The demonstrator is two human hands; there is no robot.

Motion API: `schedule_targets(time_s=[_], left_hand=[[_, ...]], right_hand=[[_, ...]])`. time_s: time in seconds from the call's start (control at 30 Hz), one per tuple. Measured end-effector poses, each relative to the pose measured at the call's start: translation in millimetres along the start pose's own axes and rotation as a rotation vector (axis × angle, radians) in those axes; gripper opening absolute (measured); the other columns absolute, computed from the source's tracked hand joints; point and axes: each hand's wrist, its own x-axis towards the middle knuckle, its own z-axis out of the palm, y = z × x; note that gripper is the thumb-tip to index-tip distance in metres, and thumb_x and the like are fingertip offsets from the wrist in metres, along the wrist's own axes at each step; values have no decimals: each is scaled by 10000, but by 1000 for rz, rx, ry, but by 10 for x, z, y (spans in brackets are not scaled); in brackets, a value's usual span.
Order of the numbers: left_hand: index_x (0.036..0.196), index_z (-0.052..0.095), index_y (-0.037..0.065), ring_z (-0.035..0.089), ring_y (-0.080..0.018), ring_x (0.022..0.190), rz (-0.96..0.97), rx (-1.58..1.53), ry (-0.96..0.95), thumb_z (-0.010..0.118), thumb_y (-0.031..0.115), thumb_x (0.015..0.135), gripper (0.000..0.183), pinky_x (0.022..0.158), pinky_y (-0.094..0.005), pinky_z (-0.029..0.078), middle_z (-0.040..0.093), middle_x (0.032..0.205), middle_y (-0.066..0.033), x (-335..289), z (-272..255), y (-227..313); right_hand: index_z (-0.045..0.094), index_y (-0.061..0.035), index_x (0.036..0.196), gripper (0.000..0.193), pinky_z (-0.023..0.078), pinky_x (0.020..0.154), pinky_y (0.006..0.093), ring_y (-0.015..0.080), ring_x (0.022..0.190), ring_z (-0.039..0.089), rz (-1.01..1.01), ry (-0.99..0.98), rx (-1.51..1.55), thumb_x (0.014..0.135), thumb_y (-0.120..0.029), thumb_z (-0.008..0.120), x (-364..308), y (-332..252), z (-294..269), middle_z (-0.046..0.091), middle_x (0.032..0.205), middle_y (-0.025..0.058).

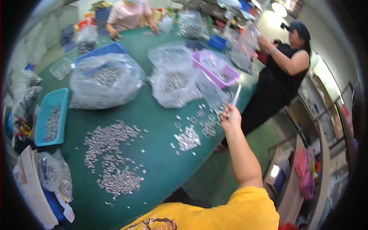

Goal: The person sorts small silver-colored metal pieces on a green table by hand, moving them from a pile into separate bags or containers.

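My right hand (pixel 230 118) is stretched out over the table's right edge, its fingers wrapped around a slim, whitish stick-like thing (pixel 237 95) that points up and away. Its exact kind is too blurred to make out. Close beside this hand lie loose metal rings (pixel 209 128), and left of them a small heap of shiny metal pieces (pixel 188 138). Two larger heaps of small metal parts, one farther off (pixel 109 140) and one nearer (pixel 120 181), spread over the green table (pixel 161 143). My left hand is out of view.
Open plastic bags of metal parts (pixel 101 78) (pixel 174 82) stand mid-table, near a purple basket (pixel 214 71). A teal tray (pixel 51 117) sits at the left. One person in black (pixel 285 65) stands at the right; another in pink (pixel 128 17) works across the table.
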Motion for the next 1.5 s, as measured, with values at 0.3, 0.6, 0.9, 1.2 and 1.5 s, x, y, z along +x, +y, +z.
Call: schedule_targets(time_s=[0.3,0.6,0.9,1.2,1.5], left_hand=[[903,612,57,575,-92,719,-7,92,3,529,227,891,190,634,-266,475,619,762,-41,325,-304,504],[901,613,55,576,-98,717,-38,107,-4,533,218,885,182,633,-268,475,618,763,-45,541,-413,733],[899,613,53,577,-104,715,-74,115,-30,536,210,879,175,632,-270,475,618,764,-48,702,-459,818],[897,613,51,577,-109,713,-88,105,-37,540,201,874,169,631,-272,474,618,766,-52,865,-532,932],[895,613,49,578,-115,712,-84,127,-36,544,192,868,162,630,-274,474,617,767,-56,967,-585,1039]], right_hand=[[433,-95,771,64,265,353,243,111,421,398,-134,344,-306,811,-98,482,356,-470,-639,427,585,4],[450,-91,692,120,257,347,232,105,413,388,-139,452,-381,807,-100,483,696,-477,-749,423,555,2],[452,-80,719,83,255,333,247,115,396,395,-224,458,-568,796,-90,479,1035,-418,-888,423,547,8],[526,-10,965,255,435,465,347,234,545,576,-462,680,-1066,739,-126,526,1696,-315,-1068,582,716,120],[463,-44,1210,488,371,955,395,388,1107,453,-399,737,-1325,748,-156,575,1308,-344,-654,478,1176,231]])
